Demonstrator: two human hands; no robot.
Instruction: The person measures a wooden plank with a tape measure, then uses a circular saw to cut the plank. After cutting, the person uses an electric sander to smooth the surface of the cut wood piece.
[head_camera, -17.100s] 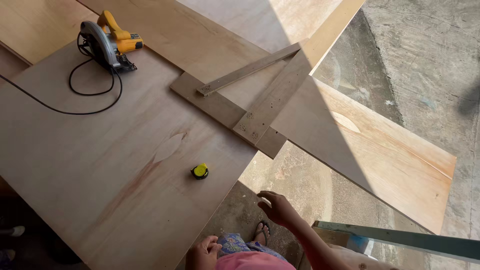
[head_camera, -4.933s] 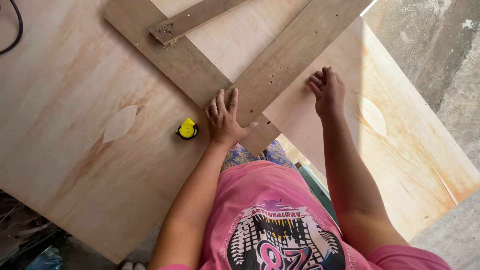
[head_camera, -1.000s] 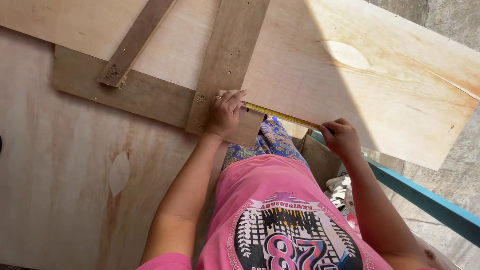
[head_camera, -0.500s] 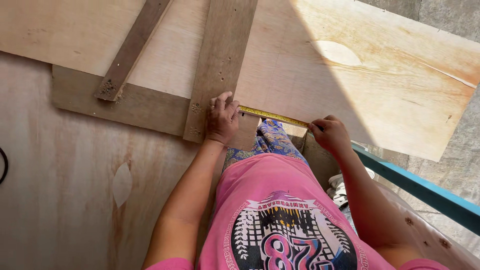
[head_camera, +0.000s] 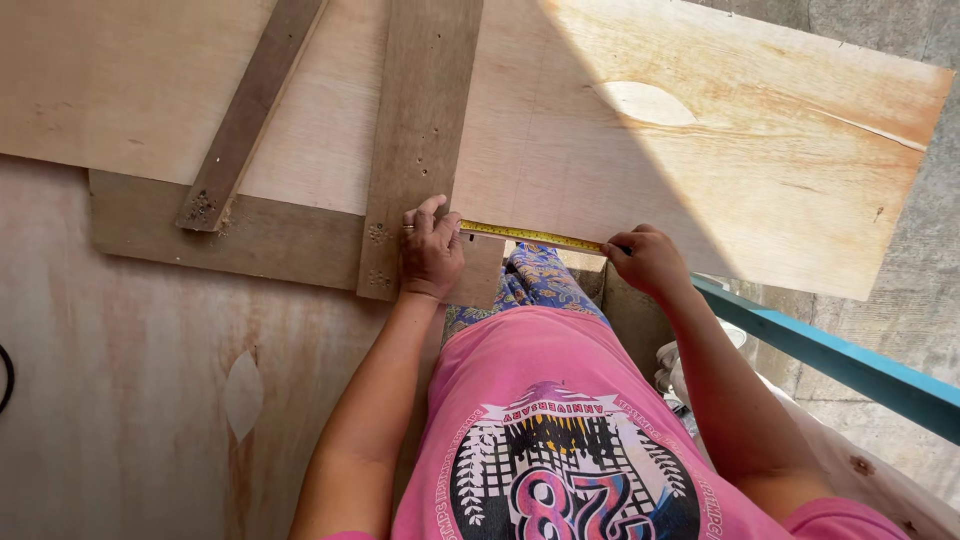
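- Since half a second before, the right hand (head_camera: 648, 262) had barely shifted along the plywood sheet (head_camera: 760, 170).
- Head view: the left hand (head_camera: 430, 250) pinned the tape measure (head_camera: 530, 237) against the wooden square (head_camera: 420, 140), anchoring it; right fingers pinched the tape taut along the sheet's near edge.

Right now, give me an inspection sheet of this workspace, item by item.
Surface: large plywood sheet, a second plywood panel lying over it, sunlit at its right end.
Job's things: yellow tape measure blade stretched along the panel's near edge; wooden T-square with a diagonal brace.
Clutter: nothing seen.
Grippers: left hand presses the blade's end at the T-square; right hand holds the blade's other end, the case hidden.
Cables: a black loop at the left edge.
Surroundings: blue-green beam at right, concrete floor beyond.
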